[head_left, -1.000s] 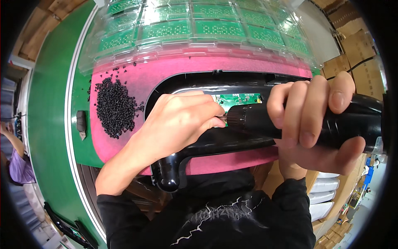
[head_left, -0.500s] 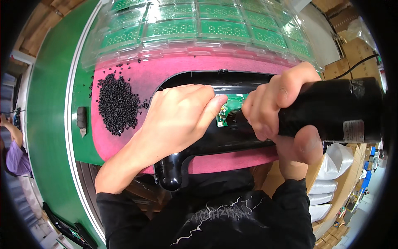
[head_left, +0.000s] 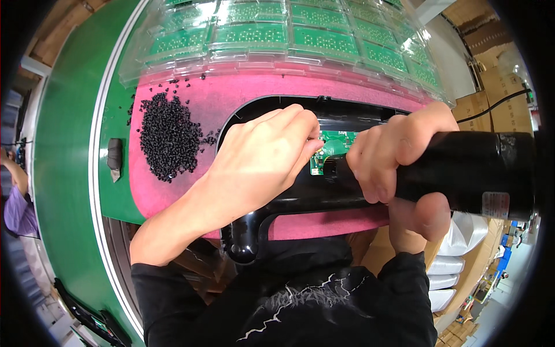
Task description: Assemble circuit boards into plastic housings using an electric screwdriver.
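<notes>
A black cylindrical tool (head_left: 474,173) is being gripped by the right hand (head_left: 399,156), the fingers being wrapped over its body and the thumb being placed on the near side. The ridged nose of the tool is being pointed leftward over the near part of a green circuit board (head_left: 341,139); whether contact is being made cannot be told. The circuit board is being carried inside a curved black housing (head_left: 312,194), toward its middle, and is being partly covered by both hands. The left hand (head_left: 266,147) is being held over the left end of the board, with the fingers being curled and the thumb and index fingertips being set close together; whether anything is being pinched cannot be told. The housing is being supported on a pink mat (head_left: 324,225), its rounded left end being extended past the near edge. Small black parts (head_left: 167,139) are being heaped on the mat, left of the housing. Clear plastic trays (head_left: 324,66) with green boards are being stacked beyond it. A black cable (head_left: 497,104) is being seen at right, before cardboard boxes (head_left: 511,87).
</notes>
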`<state>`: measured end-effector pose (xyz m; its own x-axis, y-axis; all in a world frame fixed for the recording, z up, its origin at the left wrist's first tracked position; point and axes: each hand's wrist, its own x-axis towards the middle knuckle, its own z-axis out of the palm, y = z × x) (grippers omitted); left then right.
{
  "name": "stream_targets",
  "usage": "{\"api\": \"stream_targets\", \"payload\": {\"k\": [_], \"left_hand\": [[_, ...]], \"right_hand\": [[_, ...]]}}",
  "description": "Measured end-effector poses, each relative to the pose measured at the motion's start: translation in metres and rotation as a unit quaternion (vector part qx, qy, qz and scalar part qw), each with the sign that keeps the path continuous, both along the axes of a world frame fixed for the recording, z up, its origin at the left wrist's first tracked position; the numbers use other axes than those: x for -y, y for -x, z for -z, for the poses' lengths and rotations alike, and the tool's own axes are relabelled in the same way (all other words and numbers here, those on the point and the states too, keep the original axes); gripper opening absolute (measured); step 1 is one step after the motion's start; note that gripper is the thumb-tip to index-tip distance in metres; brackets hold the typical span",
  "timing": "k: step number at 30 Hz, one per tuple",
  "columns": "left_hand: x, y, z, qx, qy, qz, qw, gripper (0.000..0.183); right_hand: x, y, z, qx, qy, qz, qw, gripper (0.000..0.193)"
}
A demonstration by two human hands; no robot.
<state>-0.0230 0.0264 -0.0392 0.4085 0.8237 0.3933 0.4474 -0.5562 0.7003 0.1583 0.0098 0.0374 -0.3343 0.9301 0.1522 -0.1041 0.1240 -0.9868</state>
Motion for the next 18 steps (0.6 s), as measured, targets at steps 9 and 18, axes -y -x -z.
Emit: {"api": "stream_targets", "payload": {"k": [9,18], "left_hand": [[-0.001,0.004,-0.003,-0.036,-0.012,0.006,0.999,0.013],[0.002,0.003,-0.002,-0.056,-0.004,0.021,0.998,0.016]], "right_hand": [[-0.017,-0.007,0.004,0.026,-0.022,-0.082,0.996,0.051],[-0.013,-0.008,0.010,0.002,-0.024,-0.131,0.991,0.048]]}}
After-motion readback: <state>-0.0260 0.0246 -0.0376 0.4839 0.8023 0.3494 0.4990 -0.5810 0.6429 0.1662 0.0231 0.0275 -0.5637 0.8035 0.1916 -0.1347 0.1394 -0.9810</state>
